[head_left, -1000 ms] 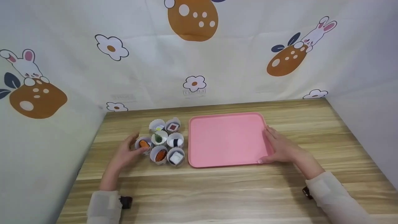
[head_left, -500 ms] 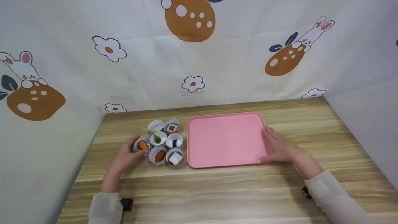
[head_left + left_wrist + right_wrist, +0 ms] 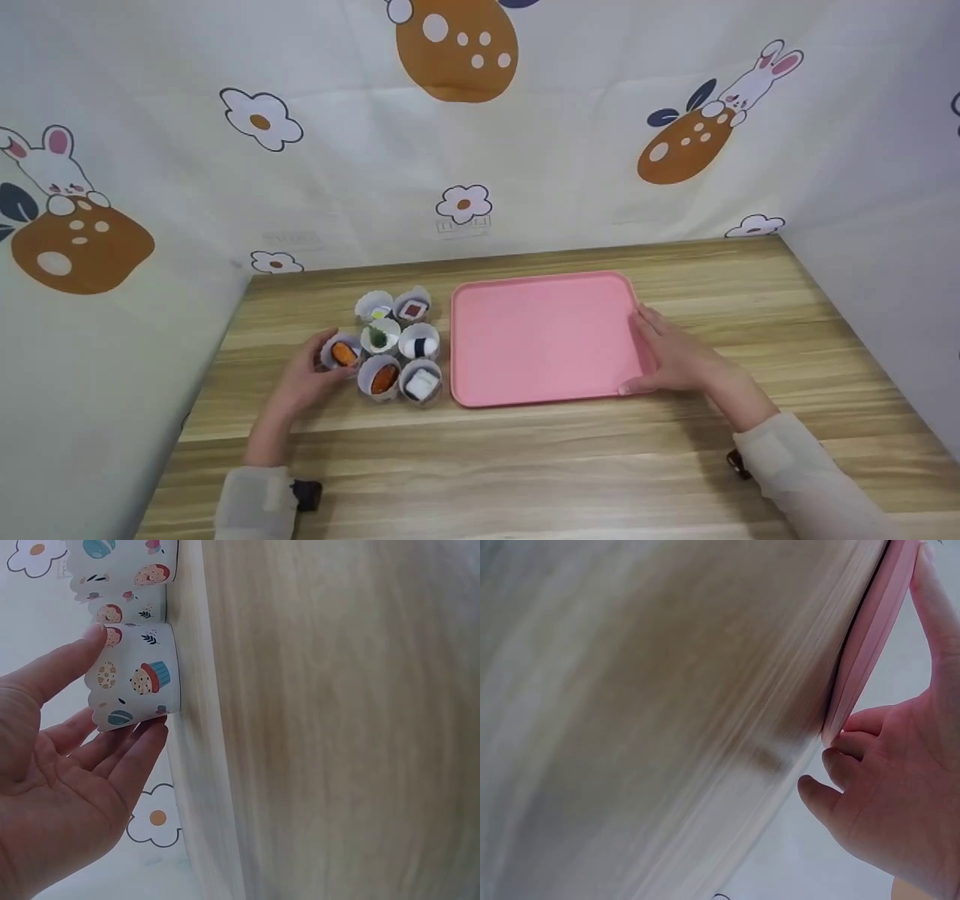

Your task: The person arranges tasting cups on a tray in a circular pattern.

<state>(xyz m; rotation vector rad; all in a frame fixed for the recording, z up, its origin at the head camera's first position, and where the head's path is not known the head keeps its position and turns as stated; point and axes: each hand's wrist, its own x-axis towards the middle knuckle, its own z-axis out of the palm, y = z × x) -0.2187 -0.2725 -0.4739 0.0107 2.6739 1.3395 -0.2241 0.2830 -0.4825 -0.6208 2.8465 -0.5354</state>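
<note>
My left hand [image 3: 304,379] is at the leftmost paper cup [image 3: 135,675], which holds an orange-topped toy sushi piece [image 3: 345,354]. The thumb lies on the near side of this cup and the fingers on its far side. The cup stands on the table beside several other paper cups. At the right end of a pink tray [image 3: 544,337], my right hand [image 3: 679,356] rests with spread fingers. Its thumb touches the tray's front right corner, and its fingers lie along the right edge. In the right wrist view, the tray's rim [image 3: 866,645] meets the thumb and fingertips.
The cups hold different toy sushi pieces, among them a white one with a black band [image 3: 420,347] and a red-orange one [image 3: 385,379]. Everything stands on a wooden table [image 3: 480,465]. A printed curtain [image 3: 360,150] hangs behind it and pale walls flank it.
The head view has shifted slightly. My left thumb sits a little lower against the cup. The cups, the tray and my right hand hold their places on the table.
</note>
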